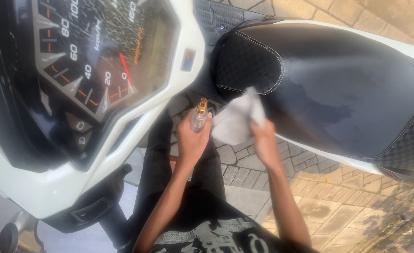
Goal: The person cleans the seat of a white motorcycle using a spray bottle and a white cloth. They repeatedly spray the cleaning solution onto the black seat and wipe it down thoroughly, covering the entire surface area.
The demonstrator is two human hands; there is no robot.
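Left hand (191, 137) gripped a small clear spray bottle (199, 115) with gold nozzle; right hand (263, 138) clutched a white cloth (237, 120) just beside the scooter seat (338, 89). Seat showed wet patches mid-surface; apparently sprayed, wiping mostly left, front edge looked dry.

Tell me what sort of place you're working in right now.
Probably an outdoor paved yard or driveway in sunlight: brick paving underfoot, and a parked scooter, its black seat and speedometer in view.
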